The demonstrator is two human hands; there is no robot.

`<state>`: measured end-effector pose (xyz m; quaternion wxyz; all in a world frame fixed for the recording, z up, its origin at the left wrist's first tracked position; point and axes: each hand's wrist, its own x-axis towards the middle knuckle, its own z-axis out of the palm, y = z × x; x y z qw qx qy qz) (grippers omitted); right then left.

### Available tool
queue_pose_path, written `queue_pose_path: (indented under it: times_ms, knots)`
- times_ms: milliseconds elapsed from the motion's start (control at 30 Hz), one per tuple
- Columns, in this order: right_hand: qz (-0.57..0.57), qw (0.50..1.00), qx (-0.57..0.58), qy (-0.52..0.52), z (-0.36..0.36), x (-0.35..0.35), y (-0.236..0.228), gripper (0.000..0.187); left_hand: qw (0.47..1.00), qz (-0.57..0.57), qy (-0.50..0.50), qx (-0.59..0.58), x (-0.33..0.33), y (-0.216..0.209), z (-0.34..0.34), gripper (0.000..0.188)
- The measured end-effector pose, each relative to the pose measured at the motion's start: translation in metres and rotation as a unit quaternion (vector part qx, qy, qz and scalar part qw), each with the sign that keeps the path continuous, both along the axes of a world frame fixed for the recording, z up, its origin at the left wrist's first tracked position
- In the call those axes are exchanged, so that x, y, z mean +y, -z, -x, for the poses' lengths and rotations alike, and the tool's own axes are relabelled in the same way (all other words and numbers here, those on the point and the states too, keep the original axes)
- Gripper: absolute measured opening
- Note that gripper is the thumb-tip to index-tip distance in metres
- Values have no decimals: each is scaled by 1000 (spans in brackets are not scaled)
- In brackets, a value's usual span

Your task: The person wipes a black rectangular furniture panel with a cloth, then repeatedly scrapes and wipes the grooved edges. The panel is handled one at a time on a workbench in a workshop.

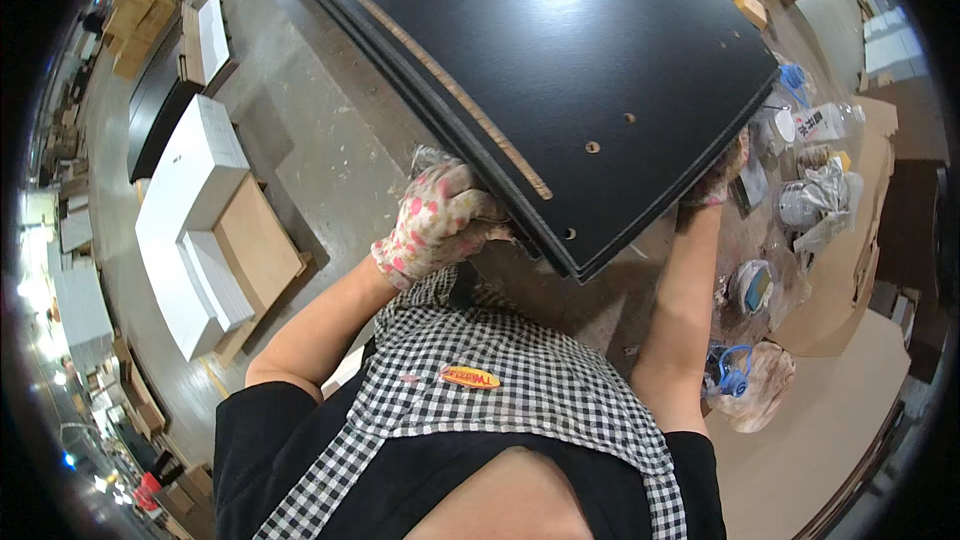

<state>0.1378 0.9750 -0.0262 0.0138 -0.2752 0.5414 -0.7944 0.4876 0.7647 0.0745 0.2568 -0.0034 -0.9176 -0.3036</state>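
Note:
A stack of black panels (520, 50) fills the upper middle, its near corner pointing toward me. The top panel has a narrow light groove along its left side and several small holes near its right and near edges. My left hand (440, 220), in a white glove with pink spots, is curled against the stack's left edge; its fingertips are partly hidden. Grey crumpled material (430, 157) shows just beyond that hand. On the right edge, my right hand (718, 180), also gloved, grips the panels from the side, its fingers largely covered by them.
Stacked white boards (190, 210) lie on pallets on the floor to the left, with black boards (165, 105) behind. At right, plastic bottles (830, 125), a blue-handled clear container (730, 370), a tape roll (755, 287) and torn cardboard (850, 240) crowd the work surface.

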Motion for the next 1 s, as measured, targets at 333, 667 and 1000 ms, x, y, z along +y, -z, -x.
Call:
queue_pose_path:
  times_ms: [333, 667, 1000]
  knots:
    - [-166, 982, 68, 50, 27, 5, 33, 27, 998, -1, 7, -66, 3, -11, 6, 28]
    - [32, 947, -114, -299, -12, -1, -16, 42, 998, 46, 33, 10, -1, -6, 10, 20]
    - [-28, 987, -60, -143, -9, 3, -16, 38, 997, 56, 51, -4, 5, 0, 34, 21]
